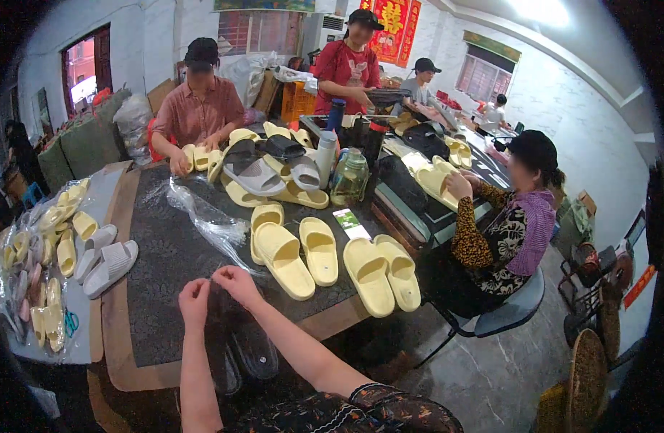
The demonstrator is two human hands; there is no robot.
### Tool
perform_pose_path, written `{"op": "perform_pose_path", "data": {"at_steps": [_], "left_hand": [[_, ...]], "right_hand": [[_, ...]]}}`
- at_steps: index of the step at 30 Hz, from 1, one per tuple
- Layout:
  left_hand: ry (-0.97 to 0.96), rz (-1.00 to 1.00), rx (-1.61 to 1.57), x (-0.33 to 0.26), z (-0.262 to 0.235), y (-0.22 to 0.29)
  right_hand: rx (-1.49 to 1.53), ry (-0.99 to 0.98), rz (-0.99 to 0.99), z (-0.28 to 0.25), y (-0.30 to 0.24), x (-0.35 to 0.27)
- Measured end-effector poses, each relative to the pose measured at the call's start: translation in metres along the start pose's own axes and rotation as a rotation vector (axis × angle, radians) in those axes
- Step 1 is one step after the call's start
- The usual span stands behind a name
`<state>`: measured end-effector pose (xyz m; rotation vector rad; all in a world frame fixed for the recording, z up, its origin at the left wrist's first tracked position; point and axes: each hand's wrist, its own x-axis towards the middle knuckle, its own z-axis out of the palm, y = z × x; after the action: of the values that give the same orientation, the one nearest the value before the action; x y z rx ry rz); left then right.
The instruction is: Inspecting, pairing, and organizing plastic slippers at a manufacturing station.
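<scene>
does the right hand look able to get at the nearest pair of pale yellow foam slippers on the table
Probably yes: the right hand is just beside the nearest pale yellow foam slippers, with only crumpled clear plastic wrap nearby and bare tabletop between.

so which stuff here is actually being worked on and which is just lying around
In hand:
left hand and right hand pinching a clear bag around black slippers

Lying about:
yellow slippers
loose plastic bags
grey slippers
glass jar
phone
</scene>
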<state>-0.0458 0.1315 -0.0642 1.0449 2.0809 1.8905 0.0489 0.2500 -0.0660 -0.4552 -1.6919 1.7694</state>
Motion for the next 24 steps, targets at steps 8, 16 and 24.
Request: {"op": "perform_pose_path", "data": {"at_steps": [8,16,24], "left_hand": [[-0.046,0.005,0.052,-0.002,-0.001,0.009],[-0.015,0.035,0.029,0.001,-0.002,-0.003],[-0.002,-0.041,-0.014,0.001,-0.009,0.01]], "right_hand": [[-0.101,0.019,-0.057,0.001,-0.011,-0.004],[-0.185,-0.042,-0.056,0.0,-0.01,-0.005],[-0.129,-0.069,-0.005,0.009,-0.011,-0.005]]}}
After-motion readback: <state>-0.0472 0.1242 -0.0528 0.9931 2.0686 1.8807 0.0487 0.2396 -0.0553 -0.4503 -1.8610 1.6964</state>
